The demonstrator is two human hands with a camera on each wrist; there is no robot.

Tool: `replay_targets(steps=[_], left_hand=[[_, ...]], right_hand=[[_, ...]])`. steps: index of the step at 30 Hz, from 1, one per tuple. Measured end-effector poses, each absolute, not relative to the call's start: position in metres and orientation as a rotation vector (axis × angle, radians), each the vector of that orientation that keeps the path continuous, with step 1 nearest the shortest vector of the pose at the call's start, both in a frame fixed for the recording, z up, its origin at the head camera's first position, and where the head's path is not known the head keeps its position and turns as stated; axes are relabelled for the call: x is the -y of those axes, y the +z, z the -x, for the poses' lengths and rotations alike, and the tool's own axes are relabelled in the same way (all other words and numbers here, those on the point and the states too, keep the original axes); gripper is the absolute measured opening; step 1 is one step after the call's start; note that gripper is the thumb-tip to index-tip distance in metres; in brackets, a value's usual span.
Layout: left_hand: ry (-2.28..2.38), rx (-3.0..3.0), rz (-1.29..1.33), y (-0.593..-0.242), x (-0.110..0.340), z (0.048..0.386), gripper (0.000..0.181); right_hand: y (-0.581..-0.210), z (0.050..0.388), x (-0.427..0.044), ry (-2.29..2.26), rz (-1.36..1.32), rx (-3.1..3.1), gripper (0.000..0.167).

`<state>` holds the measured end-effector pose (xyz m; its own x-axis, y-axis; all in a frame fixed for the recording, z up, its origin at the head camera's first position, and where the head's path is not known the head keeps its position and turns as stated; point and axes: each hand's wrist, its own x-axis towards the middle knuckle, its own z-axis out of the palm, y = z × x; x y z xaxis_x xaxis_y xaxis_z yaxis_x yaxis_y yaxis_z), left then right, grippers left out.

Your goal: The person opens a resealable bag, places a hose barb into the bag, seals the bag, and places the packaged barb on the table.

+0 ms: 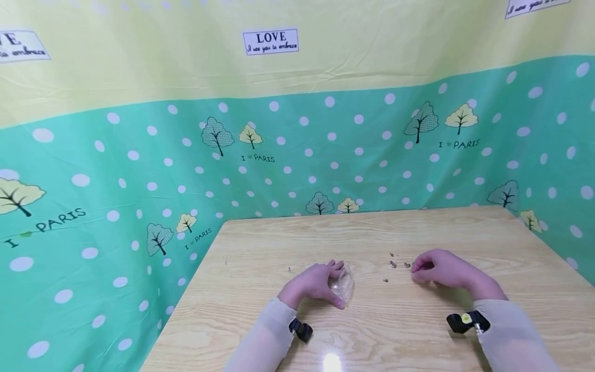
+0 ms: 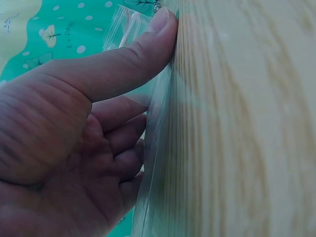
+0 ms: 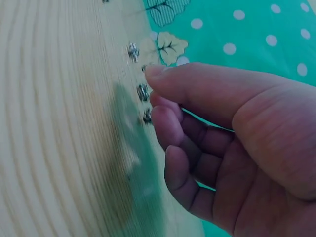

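Observation:
In the head view my left hand (image 1: 316, 281) holds a clear plastic bag (image 1: 345, 285) low over the middle of the table. The left wrist view shows the thumb along one side of the bag (image 2: 129, 27) and the other fingers bent against it. My right hand (image 1: 441, 268) is over the table to the right, fingers loosely bent, beside several small dark metal pieces (image 1: 393, 265). Seen from the right wrist, the thumb and fingertips are close to these metal pieces (image 3: 142, 92), and nothing shows between them. The pieces are too small to tell their kind.
The light wood table (image 1: 260, 243) carries a single dark piece (image 1: 385, 280) nearer the front and a tiny mark or object (image 1: 289, 269) left of the bag. A green and yellow printed cloth (image 1: 288, 129) hangs behind and at both sides.

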<state>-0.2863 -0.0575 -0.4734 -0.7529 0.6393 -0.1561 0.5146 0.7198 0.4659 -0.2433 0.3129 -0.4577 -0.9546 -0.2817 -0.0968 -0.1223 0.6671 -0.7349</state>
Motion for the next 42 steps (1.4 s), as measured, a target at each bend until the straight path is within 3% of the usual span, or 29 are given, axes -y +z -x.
replay_targets(steps=[16, 42], left_hand=[[0.559, -2.625, -0.915, -0.473, 0.057, 0.286, 0.096], [0.604, -2.639, -0.855, -0.473, 0.052, 0.282, 0.093]], right_hand=[[-0.462, 0.248, -0.273, -1.158, 0.573, -2.705, 0.008], [-0.466, 0.242, -0.221, -1.230, 0.611, -2.733, 0.007]])
